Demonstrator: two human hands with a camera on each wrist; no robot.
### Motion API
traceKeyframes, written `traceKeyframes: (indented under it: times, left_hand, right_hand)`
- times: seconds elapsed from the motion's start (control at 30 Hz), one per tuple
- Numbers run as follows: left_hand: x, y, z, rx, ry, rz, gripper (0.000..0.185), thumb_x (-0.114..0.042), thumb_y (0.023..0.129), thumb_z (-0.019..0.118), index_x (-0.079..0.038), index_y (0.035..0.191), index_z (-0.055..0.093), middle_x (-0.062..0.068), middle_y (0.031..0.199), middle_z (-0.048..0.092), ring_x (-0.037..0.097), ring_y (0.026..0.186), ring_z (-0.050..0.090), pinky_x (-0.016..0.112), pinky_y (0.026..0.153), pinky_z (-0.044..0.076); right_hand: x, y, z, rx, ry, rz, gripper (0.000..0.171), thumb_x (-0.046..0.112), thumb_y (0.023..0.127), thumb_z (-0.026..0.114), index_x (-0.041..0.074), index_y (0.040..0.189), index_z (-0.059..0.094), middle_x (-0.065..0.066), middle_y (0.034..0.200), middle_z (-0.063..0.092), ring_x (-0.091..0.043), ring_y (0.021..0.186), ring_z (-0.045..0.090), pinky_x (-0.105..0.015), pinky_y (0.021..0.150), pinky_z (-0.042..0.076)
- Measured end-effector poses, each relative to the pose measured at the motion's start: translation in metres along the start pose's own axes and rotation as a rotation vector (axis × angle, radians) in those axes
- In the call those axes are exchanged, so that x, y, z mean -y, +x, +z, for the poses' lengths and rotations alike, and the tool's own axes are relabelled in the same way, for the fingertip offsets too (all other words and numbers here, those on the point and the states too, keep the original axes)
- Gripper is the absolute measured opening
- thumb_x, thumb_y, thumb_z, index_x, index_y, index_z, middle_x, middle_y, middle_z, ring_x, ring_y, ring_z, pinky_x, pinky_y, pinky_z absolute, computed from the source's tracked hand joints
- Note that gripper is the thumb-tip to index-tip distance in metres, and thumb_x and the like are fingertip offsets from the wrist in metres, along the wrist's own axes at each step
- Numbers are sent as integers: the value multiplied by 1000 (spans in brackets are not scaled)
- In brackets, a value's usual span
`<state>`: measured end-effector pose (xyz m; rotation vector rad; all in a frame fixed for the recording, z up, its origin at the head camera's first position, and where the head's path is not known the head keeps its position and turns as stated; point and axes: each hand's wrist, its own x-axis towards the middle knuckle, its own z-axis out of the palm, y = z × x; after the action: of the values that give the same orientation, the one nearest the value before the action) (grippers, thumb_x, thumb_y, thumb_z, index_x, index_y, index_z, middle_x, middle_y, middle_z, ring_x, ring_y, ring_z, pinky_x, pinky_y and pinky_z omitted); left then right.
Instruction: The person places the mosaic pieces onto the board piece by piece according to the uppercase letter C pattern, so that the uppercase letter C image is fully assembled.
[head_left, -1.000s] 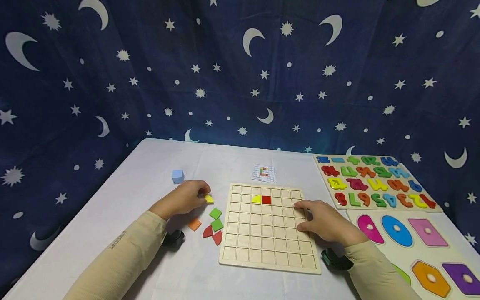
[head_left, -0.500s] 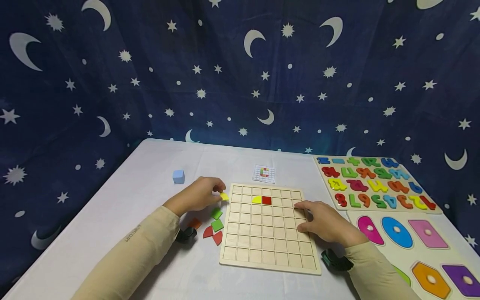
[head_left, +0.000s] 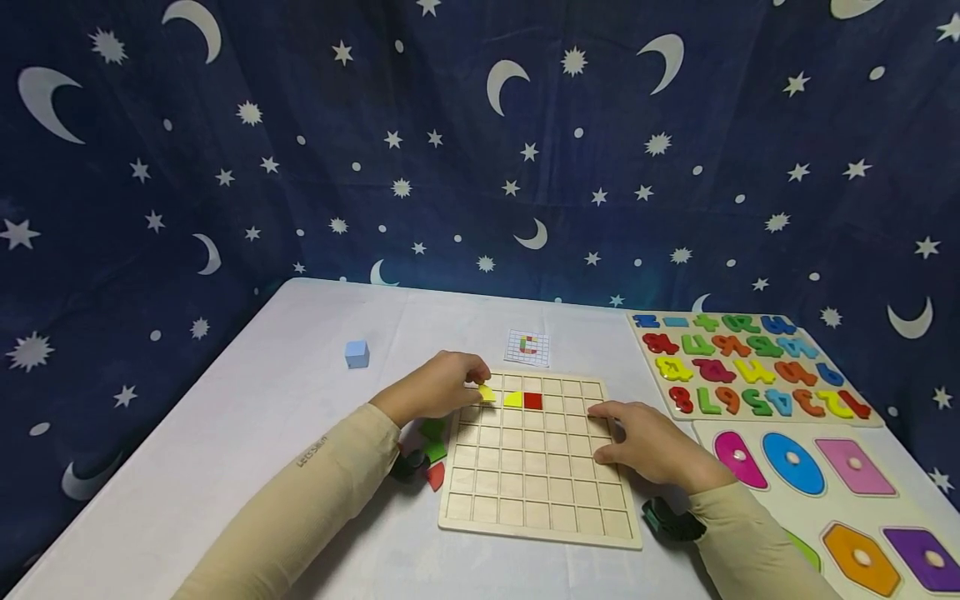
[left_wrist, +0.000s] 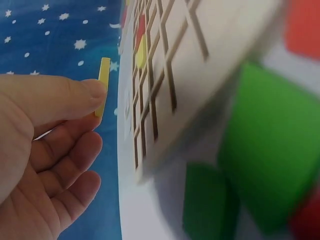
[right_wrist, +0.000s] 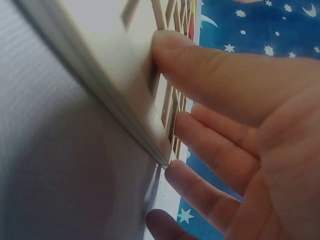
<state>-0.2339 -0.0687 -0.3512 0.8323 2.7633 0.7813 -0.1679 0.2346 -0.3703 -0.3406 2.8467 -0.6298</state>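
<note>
My left hand (head_left: 442, 385) pinches a thin yellow tile (left_wrist: 103, 86) between thumb and fingertips, over the upper left of a square wooden grid board (head_left: 525, 508). In the left wrist view the tile stands edge-on, clear of the board. Side by side in one upper row lie a yellow quarter-round tile (head_left: 513, 400) and a red square tile (head_left: 532, 401). My right hand (head_left: 660, 442) rests at the board's right edge, thumb and fingers loosely spread and touching it. Left of the board, partly hidden by my left wrist, lie green tiles (left_wrist: 272, 145) and a red tile (head_left: 436, 477).
A blue cube (head_left: 357, 354) stands at the back left. Behind the board lies a small pattern card (head_left: 527, 347). On the right are a number puzzle board (head_left: 757, 367) and a shape puzzle board (head_left: 795, 508) with knobbed pieces. A dark starry cloth (head_left: 480, 150) hangs behind the table.
My left hand has carried the yellow tile rightward from the loose tiles to over the board's upper left. Its wrist now covers the orange tile. The right hand has stayed still.
</note>
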Motion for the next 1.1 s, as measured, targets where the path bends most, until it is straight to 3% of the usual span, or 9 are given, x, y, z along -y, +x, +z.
traceKeyframes:
  times: [0.37, 0.7, 1.1]
  left_hand:
    - [-21, 25, 19, 37, 24, 120, 24, -4, 90, 71, 0, 113, 68, 6, 104, 68, 19, 97, 63, 32, 89, 50]
    - [-30, 38, 28, 54, 27, 85, 24, -5, 91, 71, -2, 115, 68, 4, 104, 68, 16, 97, 62, 28, 89, 49]
    - [-36, 50, 38, 64, 47, 102, 24, -5, 90, 73, -3, 114, 69, 2, 102, 68, 12, 92, 61, 23, 85, 49]
  right_hand:
    - [-1, 0, 0, 3, 16, -5, 65, 25, 80, 85, 6, 137, 59, -20, 135, 57, -42, 125, 50, -62, 102, 38]
    - [-1, 0, 0, 2, 15, 0, 64, 24, 80, 85, 7, 137, 59, -19, 135, 57, -41, 124, 50, -62, 103, 37]
    - [-1, 0, -1, 11, 26, 2, 66, 26, 80, 85, 7, 137, 59, -20, 134, 58, -42, 124, 51, -63, 102, 38]
